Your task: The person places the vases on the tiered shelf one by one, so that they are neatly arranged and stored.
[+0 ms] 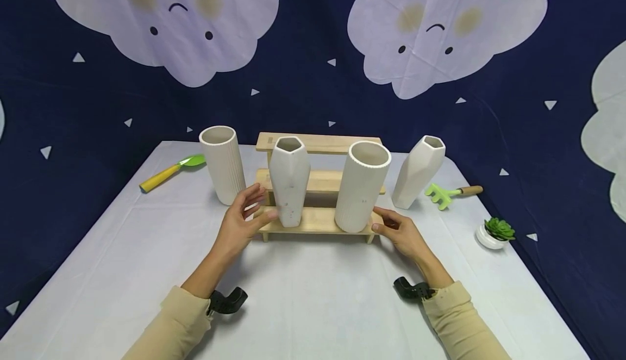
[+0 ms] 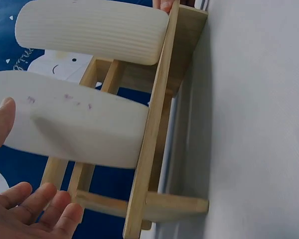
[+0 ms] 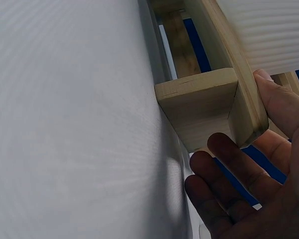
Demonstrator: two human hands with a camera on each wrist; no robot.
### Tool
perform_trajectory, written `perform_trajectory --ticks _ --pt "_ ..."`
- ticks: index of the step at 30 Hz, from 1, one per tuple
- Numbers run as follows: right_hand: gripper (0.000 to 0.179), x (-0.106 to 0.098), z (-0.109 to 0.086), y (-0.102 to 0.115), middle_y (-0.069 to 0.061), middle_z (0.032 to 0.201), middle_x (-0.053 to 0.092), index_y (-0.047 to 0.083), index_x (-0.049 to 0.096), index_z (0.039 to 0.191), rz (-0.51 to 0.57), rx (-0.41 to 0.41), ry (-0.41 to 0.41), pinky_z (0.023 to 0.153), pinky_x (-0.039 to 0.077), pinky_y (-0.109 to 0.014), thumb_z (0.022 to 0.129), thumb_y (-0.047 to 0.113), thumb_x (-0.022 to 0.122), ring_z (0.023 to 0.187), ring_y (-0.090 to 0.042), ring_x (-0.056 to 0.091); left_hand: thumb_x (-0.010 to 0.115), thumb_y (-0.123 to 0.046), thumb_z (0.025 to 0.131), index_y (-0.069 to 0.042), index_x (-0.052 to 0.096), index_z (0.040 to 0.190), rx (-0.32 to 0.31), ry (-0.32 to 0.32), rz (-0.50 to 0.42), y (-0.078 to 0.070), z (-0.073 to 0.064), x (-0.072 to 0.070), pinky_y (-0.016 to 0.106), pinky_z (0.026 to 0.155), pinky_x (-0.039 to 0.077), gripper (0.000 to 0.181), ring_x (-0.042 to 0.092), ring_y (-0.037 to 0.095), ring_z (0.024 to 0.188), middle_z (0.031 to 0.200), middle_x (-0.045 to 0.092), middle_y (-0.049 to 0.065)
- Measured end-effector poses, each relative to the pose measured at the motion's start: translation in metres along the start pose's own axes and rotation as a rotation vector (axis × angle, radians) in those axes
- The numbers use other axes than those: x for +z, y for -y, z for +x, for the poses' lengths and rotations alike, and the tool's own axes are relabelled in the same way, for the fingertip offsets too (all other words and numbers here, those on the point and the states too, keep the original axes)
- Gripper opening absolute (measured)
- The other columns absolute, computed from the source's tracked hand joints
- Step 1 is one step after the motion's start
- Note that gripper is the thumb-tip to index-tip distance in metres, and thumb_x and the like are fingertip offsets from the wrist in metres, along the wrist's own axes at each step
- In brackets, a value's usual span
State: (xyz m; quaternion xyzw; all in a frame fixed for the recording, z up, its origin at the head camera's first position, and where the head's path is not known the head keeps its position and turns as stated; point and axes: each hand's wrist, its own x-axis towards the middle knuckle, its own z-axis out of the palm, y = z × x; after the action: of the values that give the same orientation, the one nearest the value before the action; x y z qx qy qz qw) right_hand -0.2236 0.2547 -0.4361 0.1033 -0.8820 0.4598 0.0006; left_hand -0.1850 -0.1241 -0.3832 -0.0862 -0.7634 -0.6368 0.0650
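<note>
A three-step wooden stand (image 1: pixel 317 222) carries two white vases on its lowest step. On the left is a faceted vase (image 1: pixel 289 183) with small purplish marks; on the right, a ribbed round vase (image 1: pixel 361 194). My left hand (image 1: pixel 237 228) is beside the faceted vase, fingers spread and apart from one another. In the left wrist view its thumb (image 2: pixel 4 119) overlaps the vase's side. My right hand (image 1: pixel 404 235) grips the right end of the lowest step. The right wrist view shows the thumb (image 3: pixel 276 94) on top of the board and the fingers below.
Another ribbed vase (image 1: pixel 224 167) stands to the stand's left, and a faceted vase (image 1: pixel 418 172) to its right. A trowel with a yellow handle (image 1: pixel 161 177) lies at the left. A small green rake (image 1: pixel 442 194) and a potted succulent (image 1: pixel 493 234) are at the right of the white-covered table (image 1: pixel 313 305).
</note>
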Motion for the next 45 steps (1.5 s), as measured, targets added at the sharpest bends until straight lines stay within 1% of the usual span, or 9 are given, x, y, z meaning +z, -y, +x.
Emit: perform_trajectory --ticks 4,9,11,15,18,22,33,41,45 --pt "0.052 0.0 -0.001 0.0 -0.017 0.124 0.062 0.012 0.054 0.134 0.004 -0.003 -0.003 0.092 0.046 -0.036 0.087 0.03 0.068 0.11 -0.029 0.059 0.072 -0.02 0.084 -0.009 0.034 0.143 0.018 -0.028 0.021 0.005 -0.004 -0.007 0.044 0.112 0.032 0.071 0.042 0.027 0.132 0.143 0.045 0.012" --pt "0.05 -0.002 -0.008 0.02 -0.02 0.123 0.061 0.007 0.053 0.133 0.003 0.002 -0.002 0.09 0.047 -0.033 0.088 0.022 0.067 0.108 -0.029 0.058 0.069 -0.016 0.086 -0.004 0.038 0.14 0.028 -0.092 0.02 0.009 -0.005 -0.017 0.044 0.11 0.033 0.064 0.044 0.027 0.129 0.14 0.047 0.015" --pt "0.049 -0.003 -0.011 0.029 -0.022 0.123 0.061 0.004 0.053 0.133 0.0 0.006 0.0 0.09 0.047 -0.035 0.088 0.018 0.067 0.109 -0.032 0.058 0.069 -0.016 0.086 -0.003 0.038 0.139 0.02 -0.122 0.019 0.009 -0.005 -0.02 0.042 0.109 0.035 0.063 0.045 0.025 0.128 0.139 0.048 0.014" --pt "0.049 -0.004 -0.013 0.037 -0.022 0.123 0.061 0.003 0.053 0.133 -0.005 0.004 -0.001 0.091 0.046 -0.038 0.088 0.017 0.066 0.109 -0.033 0.058 0.069 -0.015 0.086 -0.002 0.04 0.138 0.016 -0.18 0.008 0.011 -0.004 -0.026 0.037 0.107 0.037 0.062 0.046 0.021 0.126 0.136 0.049 0.012" --pt "0.048 -0.005 -0.013 0.038 -0.023 0.123 0.06 0.003 0.052 0.133 -0.013 0.001 -0.003 0.092 0.046 -0.039 0.089 0.017 0.066 0.109 -0.033 0.058 0.07 -0.014 0.085 -0.004 0.042 0.138 0.019 -0.223 -0.003 0.013 -0.003 -0.028 0.034 0.106 0.038 0.06 0.046 0.019 0.125 0.135 0.05 0.011" --pt "0.049 -0.005 -0.013 0.037 -0.023 0.123 0.061 0.003 0.052 0.133 -0.011 -0.003 -0.003 0.092 0.046 -0.04 0.088 0.017 0.066 0.109 -0.034 0.058 0.07 -0.013 0.085 -0.006 0.043 0.137 0.022 -0.274 0.001 0.017 -0.001 -0.032 0.036 0.106 0.037 0.059 0.047 0.018 0.124 0.133 0.052 0.011" --pt "0.048 -0.005 -0.012 0.038 -0.023 0.122 0.061 0.003 0.053 0.133 -0.008 -0.01 -0.006 0.091 0.046 -0.037 0.088 0.017 0.066 0.108 -0.033 0.058 0.071 -0.01 0.083 -0.002 0.041 0.136 -0.006 -0.424 0.031 0.022 0.012 -0.043 0.04 0.109 0.034 0.061 0.044 0.024 0.126 0.134 0.048 0.015" --pt "0.049 -0.004 -0.012 0.036 -0.023 0.121 0.061 0.003 0.052 0.133 0.0 -0.002 0.007 0.089 0.047 -0.032 0.089 0.017 0.066 0.108 -0.032 0.059 0.072 -0.013 0.082 -0.001 0.036 0.139 -0.032 -0.472 0.041 0.029 0.023 -0.052 0.041 0.112 0.032 0.068 0.039 0.026 0.131 0.139 0.042 0.016" --pt "0.049 -0.003 -0.009 0.027 -0.023 0.121 0.062 0.003 0.052 0.133 0.006 -0.003 0.003 0.088 0.047 -0.031 0.088 0.017 0.066 0.108 -0.032 0.059 0.072 -0.016 0.082 -0.002 0.032 0.141 -0.049 -0.483 0.065 0.033 0.03 -0.055 0.041 0.113 0.031 0.073 0.036 0.027 0.133 0.141 0.039 0.016"
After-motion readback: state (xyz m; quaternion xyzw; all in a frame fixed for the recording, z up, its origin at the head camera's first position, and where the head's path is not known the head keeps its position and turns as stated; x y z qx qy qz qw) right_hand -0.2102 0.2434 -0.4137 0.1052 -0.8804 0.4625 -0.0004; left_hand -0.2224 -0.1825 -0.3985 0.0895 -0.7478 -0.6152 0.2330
